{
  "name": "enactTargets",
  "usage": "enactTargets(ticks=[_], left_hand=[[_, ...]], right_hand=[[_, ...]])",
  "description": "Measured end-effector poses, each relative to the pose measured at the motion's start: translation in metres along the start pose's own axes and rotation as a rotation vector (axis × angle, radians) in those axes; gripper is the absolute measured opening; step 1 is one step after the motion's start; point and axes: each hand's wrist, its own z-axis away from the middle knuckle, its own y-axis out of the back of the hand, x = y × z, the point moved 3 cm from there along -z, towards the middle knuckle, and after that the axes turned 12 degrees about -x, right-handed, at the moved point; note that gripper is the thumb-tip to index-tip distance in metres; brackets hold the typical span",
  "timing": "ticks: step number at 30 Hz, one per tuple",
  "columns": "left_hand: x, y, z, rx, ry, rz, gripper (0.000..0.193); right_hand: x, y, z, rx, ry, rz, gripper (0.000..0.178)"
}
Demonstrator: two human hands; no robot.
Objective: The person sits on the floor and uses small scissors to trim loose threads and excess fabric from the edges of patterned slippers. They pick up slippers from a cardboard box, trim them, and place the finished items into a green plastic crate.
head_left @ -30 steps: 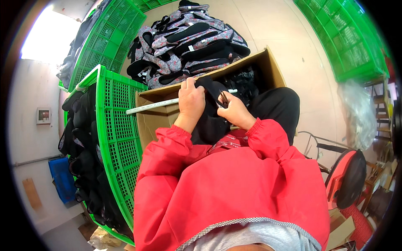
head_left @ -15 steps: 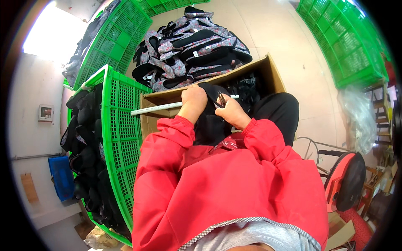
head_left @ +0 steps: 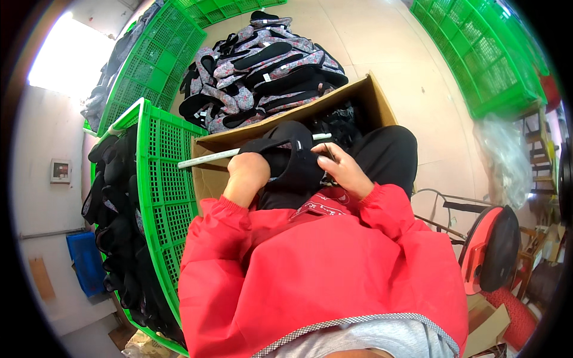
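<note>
One slipper (head_left: 304, 170), soft matte black cloth with a rounded opening, is held up over the box (head_left: 382, 107), near the middle of the box's far edge. The left hand (head_left: 249, 173) is closed on the slipper's left side. The right hand (head_left: 343, 172) pinches one thin dark tool (head_left: 327, 151) between thumb and fingers at the slipper's right side; the tool's type is hard to tell. One small white tag (head_left: 299, 145) shows by the opening, too small to read.

The box is plain brown cardboard. One smooth white tube (head_left: 209, 159) slants across it, its left end jutting past the box's left edge, its middle hidden by the slipper. Crinkled, shiny black plastic (head_left: 340, 122) fills the box's far right part.

Just beyond the far edge, a heap (head_left: 262, 71) of floral-print and black slippers lies on the floor (head_left: 370, 36), too tangled to count; several bear white tags. At least four green lattice crates (head_left: 170, 197) show; the one by the box's left edge holds many black slippers. White lettering runs across red cloth (head_left: 325, 206) at the lap.
</note>
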Motion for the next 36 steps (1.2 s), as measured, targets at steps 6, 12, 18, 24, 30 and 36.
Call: enactTargets(ticks=[6,12,18,24,30,36], left_hand=[[0.01,-0.002,0.044,-0.024,-0.044,0.007,0.024],[0.008,0.017,0.088,0.042,-0.358,0.123,0.021],[0.026,0.059,0.08,0.534,-0.881,0.527,0.014],[0.055,0.081,0.059,0.511,-1.081,0.424,0.013],[0.065,0.09,0.053,0.381,-1.144,0.238,0.01],[0.067,0.083,0.049,0.363,-1.142,0.172,0.005]], right_hand=[[0.002,0.004,0.025,-0.075,-0.086,-0.198,0.046],[0.018,0.018,0.029,0.005,-0.183,-0.463,0.035],[0.027,0.016,0.027,-0.028,-0.173,-0.456,0.031],[0.02,0.018,0.031,-0.023,-0.193,-0.409,0.034],[0.028,0.02,0.029,-0.032,-0.182,-0.405,0.036],[0.036,0.022,0.029,-0.038,-0.178,-0.392,0.035]])
